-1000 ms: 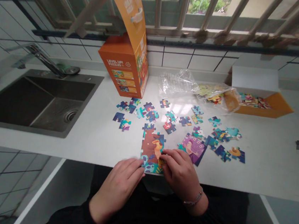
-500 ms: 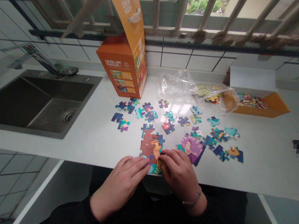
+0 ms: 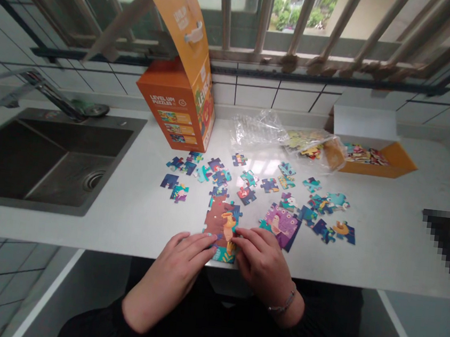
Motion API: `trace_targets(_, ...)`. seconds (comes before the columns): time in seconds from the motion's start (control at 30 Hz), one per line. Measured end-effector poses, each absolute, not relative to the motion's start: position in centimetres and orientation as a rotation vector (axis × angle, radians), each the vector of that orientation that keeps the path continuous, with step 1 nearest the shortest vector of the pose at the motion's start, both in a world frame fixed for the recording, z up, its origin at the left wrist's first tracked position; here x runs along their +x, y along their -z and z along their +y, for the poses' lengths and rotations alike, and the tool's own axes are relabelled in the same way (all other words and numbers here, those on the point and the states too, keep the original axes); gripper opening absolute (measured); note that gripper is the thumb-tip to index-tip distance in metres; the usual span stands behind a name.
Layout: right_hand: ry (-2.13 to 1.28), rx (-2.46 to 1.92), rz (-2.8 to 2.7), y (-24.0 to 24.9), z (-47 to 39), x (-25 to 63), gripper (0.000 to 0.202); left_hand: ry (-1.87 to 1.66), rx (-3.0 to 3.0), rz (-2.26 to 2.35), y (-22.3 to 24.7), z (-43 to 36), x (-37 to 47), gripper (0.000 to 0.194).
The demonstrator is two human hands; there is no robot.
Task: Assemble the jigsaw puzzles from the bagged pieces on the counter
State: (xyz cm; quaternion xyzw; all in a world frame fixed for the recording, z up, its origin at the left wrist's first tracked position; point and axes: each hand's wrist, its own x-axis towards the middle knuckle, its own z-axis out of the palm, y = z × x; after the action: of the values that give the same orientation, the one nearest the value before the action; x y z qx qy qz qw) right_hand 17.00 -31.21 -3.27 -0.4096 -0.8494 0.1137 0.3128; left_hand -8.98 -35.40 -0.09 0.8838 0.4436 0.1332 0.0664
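Nearer than the box and to its right, a part-joined puzzle flat on the counter. On the lower left corner, left hand spread loosely, gripping nothing; at the right side, right hand half curled, any pinched piece hidden. Possible trouble: joints popping up from uneven pressing, or corners slipping over the close counter edge from a pull nearer.
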Motion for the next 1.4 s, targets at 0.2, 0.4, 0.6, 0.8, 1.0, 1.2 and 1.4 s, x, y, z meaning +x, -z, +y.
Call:
trace_targets(0.2, -0.277, -1.082, -2.229, 3.3, -31.1, 16.8, 0.032, -0.455, 2.635, 1.362, -0.1, -34.8, -8.3, 0.048)
trace_targets(0.4, -0.276, -1.075, -2.24, 3.5, -31.1, 16.8, 0.037, -0.466, 2.59, 1.378, -0.1, -34.5, -8.2, 0.042)
trace_targets(0.6, -0.294, -1.06, -2.249, 3.6, -31.1, 16.8, 0.04, -0.456, 2.573, 1.371, -0.6, -34.3, -8.0, 0.036)
trace_targets(0.8, -0.302, -1.057, -2.173, 3.3, -31.3, 17.2, 0.033, -0.494, 2.63, 1.378, 0.6, -34.3, -7.5, 0.029)
trace_targets(1.0, -0.188, -1.206, -2.183, 3.3, -31.6, 17.9, 0.043, -0.472, 2.794, 1.344, 1.8, -34.0, -7.4, 0.051)
trace_targets(1.2, -0.127, -1.374, -2.221, 3.8, -31.5, 18.4, 0.048, -0.479, 2.835, 1.267, 1.9, -33.6, -7.6, 0.057)
trace_targets(1.4, -0.059, -1.371, -2.226, 2.5, -30.3, 18.5, 0.034, -0.565, 2.852, 1.28, 2.1, -33.7, -7.6, 0.052)
